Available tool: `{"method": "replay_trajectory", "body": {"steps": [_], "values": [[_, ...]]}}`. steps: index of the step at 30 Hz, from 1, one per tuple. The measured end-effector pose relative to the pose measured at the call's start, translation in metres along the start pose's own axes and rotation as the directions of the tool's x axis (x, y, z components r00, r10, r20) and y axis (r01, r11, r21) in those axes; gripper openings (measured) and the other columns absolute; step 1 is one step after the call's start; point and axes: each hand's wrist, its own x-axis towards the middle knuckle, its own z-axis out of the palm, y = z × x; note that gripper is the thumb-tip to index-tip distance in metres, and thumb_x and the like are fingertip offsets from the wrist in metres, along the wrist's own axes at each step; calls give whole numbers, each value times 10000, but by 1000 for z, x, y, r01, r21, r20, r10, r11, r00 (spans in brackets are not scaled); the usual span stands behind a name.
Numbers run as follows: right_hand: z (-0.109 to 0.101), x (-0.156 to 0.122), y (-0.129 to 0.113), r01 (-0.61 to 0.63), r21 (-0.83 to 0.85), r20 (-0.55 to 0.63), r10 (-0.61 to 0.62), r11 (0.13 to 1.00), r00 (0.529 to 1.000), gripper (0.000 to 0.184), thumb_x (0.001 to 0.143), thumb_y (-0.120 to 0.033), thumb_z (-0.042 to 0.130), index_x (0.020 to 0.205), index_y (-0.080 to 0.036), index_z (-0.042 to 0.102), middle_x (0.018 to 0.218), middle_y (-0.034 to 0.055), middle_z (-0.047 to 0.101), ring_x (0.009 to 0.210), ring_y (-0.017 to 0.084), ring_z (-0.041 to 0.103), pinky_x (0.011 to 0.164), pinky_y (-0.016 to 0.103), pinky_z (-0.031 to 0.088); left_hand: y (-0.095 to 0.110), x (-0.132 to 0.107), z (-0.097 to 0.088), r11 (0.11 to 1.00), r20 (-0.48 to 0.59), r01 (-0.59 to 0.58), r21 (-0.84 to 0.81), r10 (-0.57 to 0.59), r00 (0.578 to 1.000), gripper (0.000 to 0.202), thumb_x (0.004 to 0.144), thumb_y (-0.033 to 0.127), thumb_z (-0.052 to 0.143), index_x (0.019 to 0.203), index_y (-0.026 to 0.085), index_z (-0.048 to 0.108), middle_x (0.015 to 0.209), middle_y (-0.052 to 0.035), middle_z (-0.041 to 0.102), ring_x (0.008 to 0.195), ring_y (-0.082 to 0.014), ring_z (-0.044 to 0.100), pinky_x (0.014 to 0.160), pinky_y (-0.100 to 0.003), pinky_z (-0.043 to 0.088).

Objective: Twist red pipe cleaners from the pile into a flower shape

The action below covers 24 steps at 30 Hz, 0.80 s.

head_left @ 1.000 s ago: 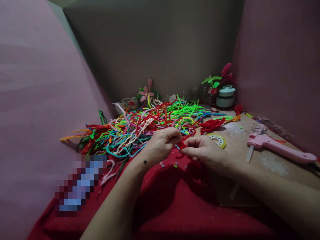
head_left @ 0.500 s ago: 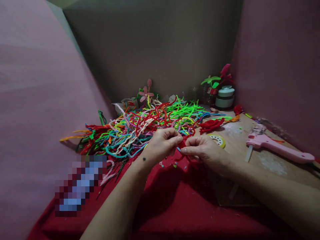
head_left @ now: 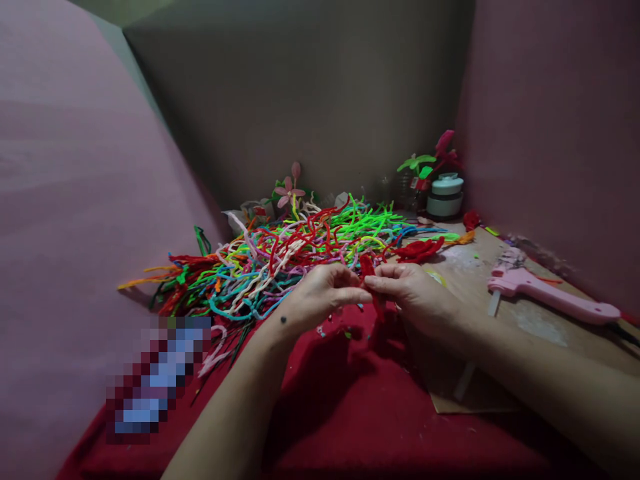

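Between my hands is a red fuzzy pipe cleaner piece (head_left: 369, 267), bent into a shape that my fingers partly hide. My left hand (head_left: 325, 291) is closed, its thumb and fingertips pinching at the piece's left side. From the right, my right hand (head_left: 417, 288) grips the same piece between thumb and forefinger. Just behind the hands lies a heap of multicoloured pipe cleaners (head_left: 285, 247). A red pipe cleaner flower (head_left: 420, 250) rests beyond my right hand.
A pink hot glue gun (head_left: 555, 293) lies on a brown board (head_left: 480, 267) at the right, a glue stick protruding. A lidded jar (head_left: 445, 195) and a pink flower (head_left: 289, 191) stand at the back. Red cloth (head_left: 325, 413) covers the table; a blurred-out blue object (head_left: 163, 377) lies left.
The red piece has turned and now stands up between my fingertips. My right hand has shifted slightly, covering most of the yellow ring behind it. The view has moved a little.
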Motion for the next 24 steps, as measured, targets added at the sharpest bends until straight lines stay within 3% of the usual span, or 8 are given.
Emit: {"method": "replay_trajectory", "body": {"steps": [2, 4, 7, 10, 13, 16, 20, 24], "values": [[-2, 2, 2, -13, -4, -22, 13, 1000, 1000, 300, 659, -361, 651, 533, -152, 476, 483, -46, 456, 434, 56, 373, 458, 228, 266, -2, -1, 1, 987, 42, -13, 159, 7, 999, 197, 724, 331, 567, 665, 143, 567, 507, 30, 479, 436, -74, 400, 440, -201, 287], [-3, 4, 5, -24, -57, -64, 21, 998, 998, 322, 664, -382, 639, 514, -162, 457, 451, -45, 443, 409, 63, 366, 439, 234, 249, -4, -2, 7, 921, -75, -99, 377, 137, 988, 209, 763, 301, 518, 623, 150, 557, 525, 13, 498, 475, -84, 413, 486, -214, 295], [-2, 5, 10, -1, -147, -135, -19, 989, 991, 344, 670, -397, 622, 490, -176, 428, 406, -57, 390, 376, 59, 314, 414, 236, 199, -9, -2, 17, 728, -214, -160, 667, 392, 895, 189, 792, 250, 482, 649, 159, 566, 607, -10, 550, 559, -101, 442, 554, -235, 293], [-2, 5, 10, 42, -174, -161, -71, 984, 984, 343, 671, -391, 613, 481, -179, 423, 405, -61, 377, 378, 54, 287, 413, 235, 188, -12, 1, 22, 716, -258, -162, 679, 439, 861, 181, 791, 253, 497, 652, 163, 570, 581, 1, 541, 536, -92, 432, 550, -232, 287], [-1, 4, 6, 80, -140, -165, -102, 987, 981, 351, 678, -402, 603, 474, -179, 425, 418, -51, 396, 395, 60, 309, 425, 240, 213, -11, 3, 22, 880, -365, -145, 452, 331, 870, 190, 755, 298, 554, 622, 164, 565, 510, 26, 492, 482, -77, 405, 507, -214, 292], [-1, 3, 3, 97, -77, -176, -109, 992, 978, 348, 677, -395, 614, 482, -178, 423, 436, -47, 408, 414, 63, 331, 440, 240, 231, -9, 6, 19, 995, -429, -98, 1, 89, 899, 225, 748, 347, 557, 621, 164, 527, 481, 45, 462, 412, -62, 380, 425, -195, 272], [-3, 5, 3, 85, -2, -194, -83, 996, 977, 340, 682, -411, 619, 516, -175, 439, 468, -37, 438, 421, 63, 349, 438, 235, 250, -12, 10, 18, 859, -405, -104, -501, -127, 906, 203, 718, 348, 588, 696, 167, 500, 545, 62, 488, 362, -28, 345, 354, -159, 218], [-4, 5, 4, 108, 34, -212, -98, 994, 972, 340, 691, -440, 614, 560, -173, 449, 489, -39, 449, 430, 64, 361, 437, 229, 267, -14, 11, 27, 786, -91, 83, -613, -174, 981, 252, 655, 330, 670, 760, 127, 563, 562, 34, 529, 363, -21, 372, 335, -150, 230]]}}
